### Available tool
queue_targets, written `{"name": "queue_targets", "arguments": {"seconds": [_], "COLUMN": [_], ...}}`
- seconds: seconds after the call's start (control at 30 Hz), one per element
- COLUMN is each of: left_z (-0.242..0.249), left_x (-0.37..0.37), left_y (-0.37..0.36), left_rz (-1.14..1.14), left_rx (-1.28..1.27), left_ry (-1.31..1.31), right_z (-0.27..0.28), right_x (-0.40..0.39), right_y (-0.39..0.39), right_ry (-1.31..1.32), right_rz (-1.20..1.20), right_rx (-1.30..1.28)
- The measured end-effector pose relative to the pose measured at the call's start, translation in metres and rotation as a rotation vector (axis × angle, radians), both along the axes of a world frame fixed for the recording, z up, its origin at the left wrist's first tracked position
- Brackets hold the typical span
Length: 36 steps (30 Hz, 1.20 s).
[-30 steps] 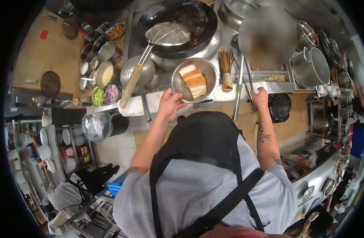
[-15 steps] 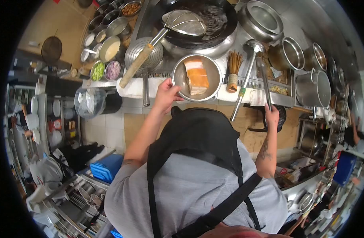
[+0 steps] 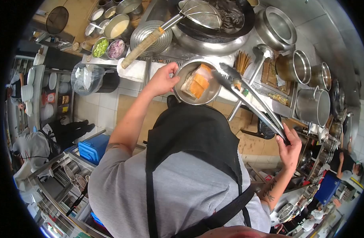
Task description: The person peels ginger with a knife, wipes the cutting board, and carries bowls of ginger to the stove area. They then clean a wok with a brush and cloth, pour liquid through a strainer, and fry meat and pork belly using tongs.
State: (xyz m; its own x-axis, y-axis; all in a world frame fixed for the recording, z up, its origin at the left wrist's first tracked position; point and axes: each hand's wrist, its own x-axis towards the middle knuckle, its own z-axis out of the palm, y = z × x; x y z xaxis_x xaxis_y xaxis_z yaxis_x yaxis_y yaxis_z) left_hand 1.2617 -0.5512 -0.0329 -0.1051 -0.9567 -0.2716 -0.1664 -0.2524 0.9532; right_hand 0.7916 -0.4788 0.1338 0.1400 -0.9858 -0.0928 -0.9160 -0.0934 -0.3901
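My left hand (image 3: pixel 163 80) grips the left rim of a round metal bowl (image 3: pixel 213 93). Inside the bowl lie slabs of meat (image 3: pixel 197 85) with an orange-brown surface and pale layers. My right hand (image 3: pixel 289 147) holds metal tongs (image 3: pixel 255 106) near their rear end. The two arms of the tongs are spread, and their dark tips are at the right edge of the bowl, apart from the meat. A bamboo brush (image 3: pixel 242 62) stands behind the tongs and is partly hidden by them.
Behind the bowl is a wok (image 3: pixel 245 29) of dark liquid, with a wood-handled strainer (image 3: pixel 143 47) across its left side. A perforated skimmer (image 3: pixel 151 36) lies left, a ladle (image 3: pixel 251 75) right. Metal pots (image 3: pixel 313 106) stand farther right. Other people (image 3: pixel 344 163) are at the sides.
My right hand has brought the tongs round and toward the bowl, with their arms now spread. The bowl's meat has turned and shifted. The whole view has also shifted.
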Motion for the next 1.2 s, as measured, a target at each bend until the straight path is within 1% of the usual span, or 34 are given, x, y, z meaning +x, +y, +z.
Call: {"name": "queue_targets", "arguments": {"seconds": [0.03,0.13,0.2,0.27,0.33,0.43,0.47,0.53,0.57,0.67,0.73,0.8,0.87,0.9,0.93,1.03,1.2], "left_z": [0.004,0.011,0.012,0.013,0.015,0.021,0.021,0.016,0.007,-0.010,-0.043,-0.062,-0.064,-0.064,-0.063,-0.059,-0.043], "left_x": [-0.002,-0.001,-0.003,-0.005,-0.005,-0.007,-0.009,-0.013,-0.012,-0.007,-0.001,0.003,-0.001,-0.004,-0.006,-0.004,-0.001], "left_y": [0.001,-0.001,-0.001,-0.003,-0.004,-0.004,-0.004,-0.001,-0.002,-0.004,0.000,0.008,0.018,0.021,0.023,0.023,0.024], "left_rz": [0.002,-0.066,-0.088,-0.111,-0.138,-0.207,-0.231,-0.275,-0.257,-0.046,0.031,0.089,0.150,0.186,0.221,0.215,0.192], "left_rx": [0.006,0.038,-0.038,-0.098,-0.135,-0.300,-0.308,-0.318,-0.352,0.067,0.161,0.251,0.239,0.223,0.204,0.084,0.010], "left_ry": [0.005,-0.086,-0.127,-0.156,-0.172,-0.254,-0.260,-0.273,-0.263,-0.090,0.070,0.182,0.235,0.258,0.279,0.259,0.209], "right_z": [0.009,0.033,0.044,0.056,0.067,0.070,0.071,0.071,0.064,0.042,0.029,0.028,0.038,0.041,0.045,0.057,0.055], "right_x": [0.008,0.031,0.045,0.059,0.072,0.078,0.080,0.088,0.087,0.081,0.079,0.077,0.082,0.078,0.074,0.070,0.067], "right_y": [-0.002,-0.016,-0.028,-0.039,-0.051,-0.069,-0.076,-0.085,-0.091,-0.100,-0.104,-0.103,-0.097,-0.093,-0.091,-0.081,-0.073], "right_ry": [0.024,0.245,0.350,0.435,0.449,0.487,0.503,0.532,0.536,0.496,0.463,0.386,0.359,0.295,0.313,0.380,0.389], "right_rz": [0.024,0.107,0.145,0.193,0.203,0.272,0.306,0.369,0.390,0.385,0.358,0.322,0.257,0.271,0.285,0.300,0.308], "right_rx": [-0.035,-0.127,-0.161,-0.121,-0.088,-0.010,0.017,-0.014,-0.035,-0.082,-0.135,-0.138,-0.094,-0.099,-0.066,0.023,0.045]}}
